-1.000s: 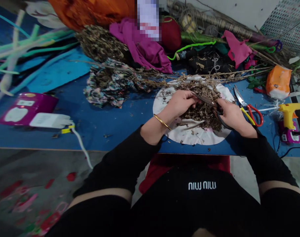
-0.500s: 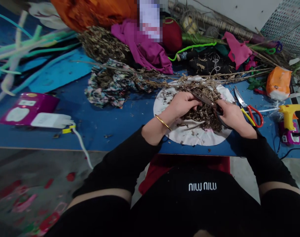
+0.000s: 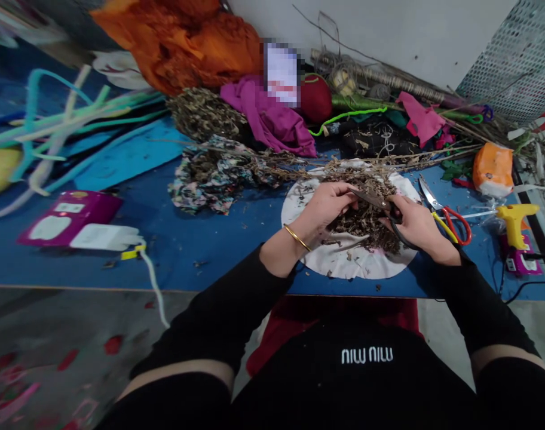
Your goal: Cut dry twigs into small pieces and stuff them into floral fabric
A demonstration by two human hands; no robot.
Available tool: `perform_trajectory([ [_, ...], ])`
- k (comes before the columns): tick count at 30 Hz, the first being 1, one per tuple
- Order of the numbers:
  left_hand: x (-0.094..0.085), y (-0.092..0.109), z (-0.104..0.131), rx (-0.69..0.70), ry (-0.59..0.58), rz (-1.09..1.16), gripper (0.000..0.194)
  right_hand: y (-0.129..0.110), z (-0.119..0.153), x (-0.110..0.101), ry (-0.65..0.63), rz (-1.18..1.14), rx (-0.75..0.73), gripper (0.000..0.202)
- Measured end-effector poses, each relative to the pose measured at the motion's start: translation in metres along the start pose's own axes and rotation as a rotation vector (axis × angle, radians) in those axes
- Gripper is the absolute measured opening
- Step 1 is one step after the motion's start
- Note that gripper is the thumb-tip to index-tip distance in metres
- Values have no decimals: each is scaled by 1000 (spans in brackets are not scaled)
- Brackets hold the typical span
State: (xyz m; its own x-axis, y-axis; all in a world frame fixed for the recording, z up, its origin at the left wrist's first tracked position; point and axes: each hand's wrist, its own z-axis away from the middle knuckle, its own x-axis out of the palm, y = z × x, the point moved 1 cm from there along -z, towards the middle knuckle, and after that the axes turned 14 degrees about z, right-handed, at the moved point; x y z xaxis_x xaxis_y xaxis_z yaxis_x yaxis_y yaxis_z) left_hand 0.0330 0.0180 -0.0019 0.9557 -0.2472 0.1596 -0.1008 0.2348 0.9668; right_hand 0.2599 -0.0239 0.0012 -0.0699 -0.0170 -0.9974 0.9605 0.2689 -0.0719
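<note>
A round white cloth (image 3: 366, 266) lies on the blue table, bearing a heap of dry brown plant bits (image 3: 362, 224). Over the heap, my right hand (image 3: 416, 224) grips dark scissors (image 3: 371, 198) by their handles, the blades pointing left. My left hand (image 3: 324, 209), with a gold bangle at the wrist, is pinched at the tips of the blades. What its fingers hold is too small to make out. Beyond the cloth lie long dry stems (image 3: 416, 158).
Red-and-yellow-handled scissors (image 3: 447, 221) and a yellow glue gun (image 3: 517, 221) lie to the right. Patterned cloth (image 3: 205, 185) and magenta cloth (image 3: 276, 125) sit behind. At the left are a purple packet (image 3: 70, 218) and pale foam-like strips (image 3: 52, 125). The table's front edge (image 3: 97, 288) is near me.
The view has shifted, so the table scene sits lower in the picture. Both hands remain over the heap, with the scissors still in my right hand; my left fingers have moved slightly.
</note>
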Motion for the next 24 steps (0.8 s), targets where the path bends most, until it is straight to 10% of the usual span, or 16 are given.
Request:
perform_trajectory([
  [24,-10,-10,-8,92,-24,-215,16,-1,1,-2,-65,23,-8,28],
])
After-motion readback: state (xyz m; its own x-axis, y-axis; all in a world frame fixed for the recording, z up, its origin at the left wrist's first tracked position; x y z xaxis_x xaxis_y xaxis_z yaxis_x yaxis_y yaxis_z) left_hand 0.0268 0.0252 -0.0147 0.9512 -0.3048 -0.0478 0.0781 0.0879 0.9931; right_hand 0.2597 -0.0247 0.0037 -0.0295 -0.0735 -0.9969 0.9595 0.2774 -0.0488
